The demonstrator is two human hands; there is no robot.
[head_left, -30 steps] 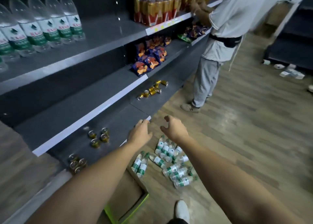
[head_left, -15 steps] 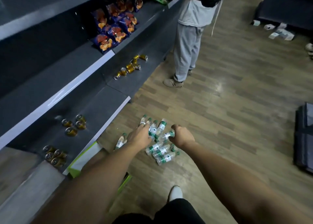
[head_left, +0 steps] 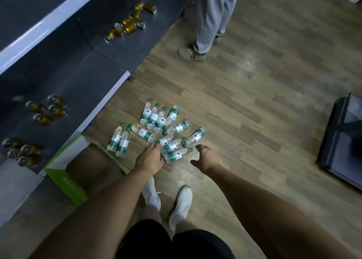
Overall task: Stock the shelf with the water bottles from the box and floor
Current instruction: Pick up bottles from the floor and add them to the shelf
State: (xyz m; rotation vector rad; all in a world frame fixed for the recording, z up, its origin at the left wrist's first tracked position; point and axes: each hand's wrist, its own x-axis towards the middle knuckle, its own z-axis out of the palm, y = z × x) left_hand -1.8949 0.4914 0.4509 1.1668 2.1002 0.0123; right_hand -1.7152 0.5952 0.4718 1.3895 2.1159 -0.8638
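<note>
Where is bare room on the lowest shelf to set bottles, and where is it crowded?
Free: the shelf between the far gold cans and the near gold cans; the floor right of the water bottles. Crowded: the pile at the left hand.

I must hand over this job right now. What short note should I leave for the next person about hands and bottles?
Left hand: at the near edge of the water bottles, touching or just over one; grip unclear.
Right hand: open, holding nothing, beside the pile.
Bottles: about a dozen lying on the floor; open box by the shelf.
Done: none lifted in this view.
To do: pick all up, stock the shelf.
</note>
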